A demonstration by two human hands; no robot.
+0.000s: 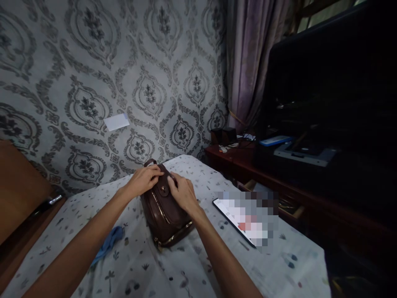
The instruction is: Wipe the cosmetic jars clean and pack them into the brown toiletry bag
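Observation:
A dark brown leather bag [161, 215] with gold zips and a metal clasp lies on a white printed sheet [155, 273]. At its upper left, near the top handle, my left hand [145, 180] has its fingers bent and pressed together on the flap. My right hand [183, 193] grips the bag's right side, its thumb on the front and its other fingers along the far edge. What lies under the fingertips is hidden. The gold zips across the front pocket and the bottom look closed.
To the right lies a phone [232, 217] with a lit screen, partly blurred out. Behind my left forearm sits a blue cloth [112, 241]. A dark red desk [223, 157] with a pulled-out drawer [291, 210] borders the sheet. Patterned wallpaper [149, 91] covers the wall behind.

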